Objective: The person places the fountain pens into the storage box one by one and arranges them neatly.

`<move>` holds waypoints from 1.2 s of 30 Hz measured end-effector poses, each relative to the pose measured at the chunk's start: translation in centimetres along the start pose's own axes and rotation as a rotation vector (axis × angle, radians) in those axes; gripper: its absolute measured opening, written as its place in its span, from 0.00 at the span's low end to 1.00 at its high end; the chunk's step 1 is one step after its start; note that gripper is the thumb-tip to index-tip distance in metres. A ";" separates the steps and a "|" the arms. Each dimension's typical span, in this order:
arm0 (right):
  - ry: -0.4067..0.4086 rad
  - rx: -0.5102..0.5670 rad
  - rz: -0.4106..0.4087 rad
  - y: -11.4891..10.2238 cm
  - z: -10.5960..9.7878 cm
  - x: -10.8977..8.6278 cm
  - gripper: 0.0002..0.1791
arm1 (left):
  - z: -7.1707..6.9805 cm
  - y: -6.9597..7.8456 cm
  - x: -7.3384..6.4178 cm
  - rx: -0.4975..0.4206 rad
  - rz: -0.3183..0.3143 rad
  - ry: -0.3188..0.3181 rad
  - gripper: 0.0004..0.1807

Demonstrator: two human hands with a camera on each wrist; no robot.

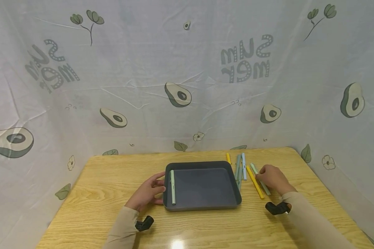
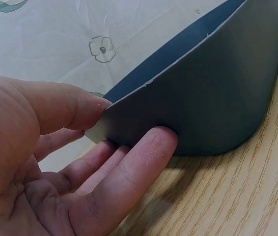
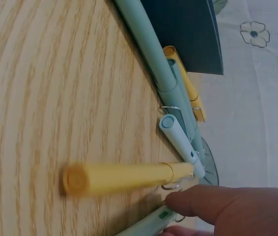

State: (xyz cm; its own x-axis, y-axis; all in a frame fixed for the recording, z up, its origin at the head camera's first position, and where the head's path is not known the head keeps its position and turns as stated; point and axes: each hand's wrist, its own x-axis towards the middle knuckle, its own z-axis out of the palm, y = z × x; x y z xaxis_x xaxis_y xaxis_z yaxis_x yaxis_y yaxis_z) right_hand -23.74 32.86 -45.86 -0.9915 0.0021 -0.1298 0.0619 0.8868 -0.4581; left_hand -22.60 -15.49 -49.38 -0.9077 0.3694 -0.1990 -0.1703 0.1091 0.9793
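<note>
A dark grey rectangular tray (image 1: 202, 207) lies on the table, with a pale green pen (image 1: 173, 188) along its inner left side. My left hand (image 1: 149, 190) touches the tray's left wall from outside. In the left wrist view, one fingertip is right at the rim and another finger's pad presses the outer wall. Over on the right, my right hand (image 1: 272, 178) pinches a second pale green pen (image 3: 146, 223) near its clip, thumb on top; its other end slants toward the front. Beside it lies a yellow pen (image 1: 255, 181), clip end close to my thumb.
Between the tray and the yellow pen lie grey-green pens (image 1: 238, 169) and a light blue pen (image 1: 244, 166). Another yellow pen (image 1: 228, 158) is near the tray's back right corner. A printed curtain (image 1: 143, 103) encloses the wooden table (image 1: 112, 176) at the back and sides.
</note>
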 end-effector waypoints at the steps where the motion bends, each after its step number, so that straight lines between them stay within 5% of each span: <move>1: -0.004 0.007 0.015 0.0 0.0 0.0 0.14 | 0.0 0.0 0.0 -0.001 0.000 -0.001 0.34; 17: -0.027 0.032 0.061 0.3 0.2 -0.6 0.13 | -0.1 -0.2 -0.1 0.005 0.000 0.000 0.34; 29: 0.034 -0.001 -0.013 0.3 0.3 -0.7 0.12 | -0.1 -0.1 0.1 0.013 -0.005 0.013 0.34; 36: 0.026 0.101 -0.026 0.2 -0.9 -1.1 0.14 | 0.0 -0.2 0.1 0.020 0.001 0.013 0.34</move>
State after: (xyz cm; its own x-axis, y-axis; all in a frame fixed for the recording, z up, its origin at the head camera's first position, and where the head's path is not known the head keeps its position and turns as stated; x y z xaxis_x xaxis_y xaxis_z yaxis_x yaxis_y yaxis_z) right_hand -22.79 33.47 -44.99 -0.9955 -0.0067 -0.0943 0.0463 0.8356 -0.5474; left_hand -22.68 -15.50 -49.61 -0.9127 0.3580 -0.1973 -0.1617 0.1271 0.9786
